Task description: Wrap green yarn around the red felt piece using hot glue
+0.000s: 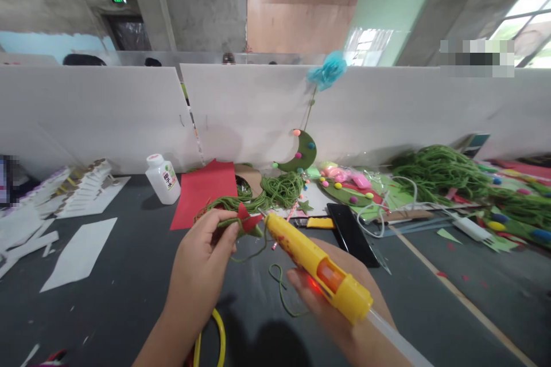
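My left hand (202, 261) pinches a small green and red felt piece (247, 222) with pointed tips, and a green yarn strand hangs from it. In my right hand (344, 292) lies a yellow hot glue gun (310, 255), gripped from below, with a clear glue stick (396, 338) out of its rear end and an orange-red glow at its side. The gun's nozzle points at the felt piece, close to its red tip; whether they touch I cannot tell. Below them, a loose green yarn strand (282, 292) curls on the dark table.
Behind my hands lie red felt (206, 189), green yarn (282, 189) and a black phone (350, 234). A white bottle (163, 179) stands left of them. A green moon (301, 152) with pompoms leans at the white partition (249, 109). Yellow-handled scissors (220, 330) lie near my left forearm.
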### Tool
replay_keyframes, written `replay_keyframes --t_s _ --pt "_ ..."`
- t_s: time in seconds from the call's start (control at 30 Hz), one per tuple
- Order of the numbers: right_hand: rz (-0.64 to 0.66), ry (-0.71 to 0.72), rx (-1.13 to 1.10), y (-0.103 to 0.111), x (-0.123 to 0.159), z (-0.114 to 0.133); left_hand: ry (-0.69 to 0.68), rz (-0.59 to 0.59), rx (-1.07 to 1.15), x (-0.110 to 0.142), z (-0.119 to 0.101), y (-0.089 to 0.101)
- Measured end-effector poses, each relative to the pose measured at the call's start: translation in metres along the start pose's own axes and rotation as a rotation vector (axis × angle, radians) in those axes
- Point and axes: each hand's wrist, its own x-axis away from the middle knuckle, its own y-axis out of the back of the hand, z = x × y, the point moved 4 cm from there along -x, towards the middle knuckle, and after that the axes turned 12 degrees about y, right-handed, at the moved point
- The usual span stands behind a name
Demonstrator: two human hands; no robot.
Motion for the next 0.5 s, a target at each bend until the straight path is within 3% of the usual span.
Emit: replay_keyframes --t_s 0.13,0.23,0.4,0.5 --pt "0.219 0.045 -0.128 -0.006 -0.002 -0.006 0.044 -0.108 -0.039 -0.027 0.018 0.008" --pt "0.393 0.001 -0.162 -0.016 0.002 -0.015 0.074 -0.211 -0.06 -0.051 0.034 0.027" --pt "0.379 -0.126 0.021 -0.021 0.001 -0.032 0.131 -0.533 -0.076 -0.07 0.055 0.086" --pt "0.525 -0.15 0.033 -0.032 0.003 -0.036 0.152 -0.531 0.008 -0.07 0.06 0.097"
